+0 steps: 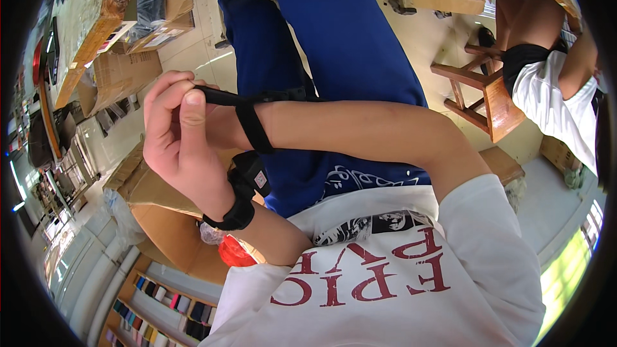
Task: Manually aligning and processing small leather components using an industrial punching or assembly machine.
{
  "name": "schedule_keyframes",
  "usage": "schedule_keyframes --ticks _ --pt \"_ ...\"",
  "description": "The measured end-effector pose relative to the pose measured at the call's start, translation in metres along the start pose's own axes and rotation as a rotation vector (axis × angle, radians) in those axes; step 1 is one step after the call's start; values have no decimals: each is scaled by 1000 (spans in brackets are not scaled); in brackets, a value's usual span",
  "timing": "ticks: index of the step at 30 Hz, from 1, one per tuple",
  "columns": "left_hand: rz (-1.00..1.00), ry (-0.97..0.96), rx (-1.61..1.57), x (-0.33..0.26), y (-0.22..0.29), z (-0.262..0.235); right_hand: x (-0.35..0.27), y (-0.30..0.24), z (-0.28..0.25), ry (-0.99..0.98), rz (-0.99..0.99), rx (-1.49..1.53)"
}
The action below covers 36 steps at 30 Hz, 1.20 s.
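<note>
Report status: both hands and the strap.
Left hand pinches black strap end. Strap wraps right wrist. Right hand hidden behind left. Nothing obstructing.

This looks like a small workshop or packing room, though the fisheye view bends everything. Cardboard boxes [122, 74] stand open on a pale tiled floor [205, 58], a long wooden workbench [90, 38] runs along one side, and another person [553, 83] sits on a plain wooden stool [488, 96] at a second bench.
</note>
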<state>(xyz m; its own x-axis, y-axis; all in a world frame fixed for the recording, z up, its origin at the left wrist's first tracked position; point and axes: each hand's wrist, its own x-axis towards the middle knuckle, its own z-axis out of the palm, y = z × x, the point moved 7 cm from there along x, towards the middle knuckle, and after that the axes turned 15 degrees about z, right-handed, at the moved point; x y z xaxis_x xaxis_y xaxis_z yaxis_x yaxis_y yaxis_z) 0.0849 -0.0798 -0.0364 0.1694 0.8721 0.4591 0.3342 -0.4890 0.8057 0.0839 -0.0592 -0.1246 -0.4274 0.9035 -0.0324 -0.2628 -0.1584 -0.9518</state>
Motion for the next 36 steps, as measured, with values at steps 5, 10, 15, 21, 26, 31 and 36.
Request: schedule_keyframes --ticks 5,10,15,21,26,31,36 --pt "15 -38 -18 2 2 0 -8 2 0 5 -15 -1" --pt "24 -152 42 14 7 11 -15 -1 0 4 -40 -1" --pt "66 -412 104 31 9 19 -19 -4 -7 20 -64 3" --pt "7 -616 54 37 2 30 -28 -16 -6 39 -185 -42" --pt "-57 -648 -46 53 -10 36 -15 26 31 -77 -9 -186" --pt "-33 -828 -12 51 0 57 -12 28 25 31 -161 -111" --pt "99 -812 -33 53 14 57 -14 8 6 -26 -108 -187"
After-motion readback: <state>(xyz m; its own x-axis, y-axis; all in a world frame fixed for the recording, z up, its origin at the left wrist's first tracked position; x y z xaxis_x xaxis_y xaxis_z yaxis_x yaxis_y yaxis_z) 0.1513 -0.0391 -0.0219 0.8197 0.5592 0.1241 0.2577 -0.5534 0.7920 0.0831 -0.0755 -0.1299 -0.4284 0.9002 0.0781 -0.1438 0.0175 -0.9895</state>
